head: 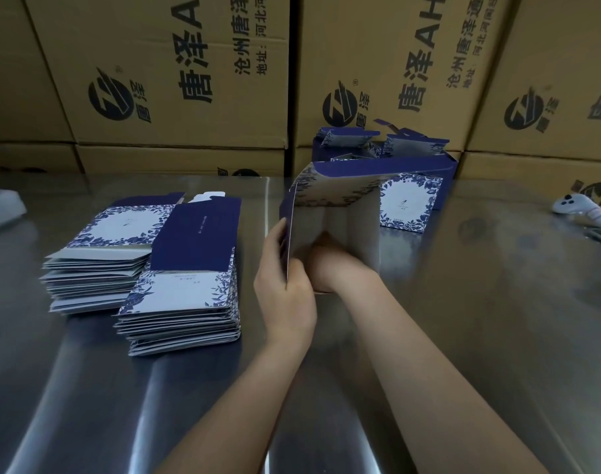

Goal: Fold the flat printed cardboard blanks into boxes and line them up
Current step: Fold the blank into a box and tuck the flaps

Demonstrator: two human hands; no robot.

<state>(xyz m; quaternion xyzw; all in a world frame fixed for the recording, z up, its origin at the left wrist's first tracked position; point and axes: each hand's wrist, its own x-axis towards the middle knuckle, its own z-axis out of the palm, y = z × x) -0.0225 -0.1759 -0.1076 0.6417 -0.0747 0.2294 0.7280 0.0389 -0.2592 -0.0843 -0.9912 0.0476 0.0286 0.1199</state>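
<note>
Two hands (pixel 288 293) on one half-folded box (pixel 355 218)

Along the back, stacked brown cartons (pixel 176 63) with black print. In front, a shiny steel table (pixel 463 302), streaked with soft reflections. Far right, a white controller (pixel 576 208).

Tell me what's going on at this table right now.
A person is folding one printed blank into a box on the steel table. The left hand grips the left wall of the half-formed box, while the right hand reaches inside it, fingers mostly hidden. A near stack of blanks and a far stack of blanks lie to the left. Finished boxes stand behind.
</note>
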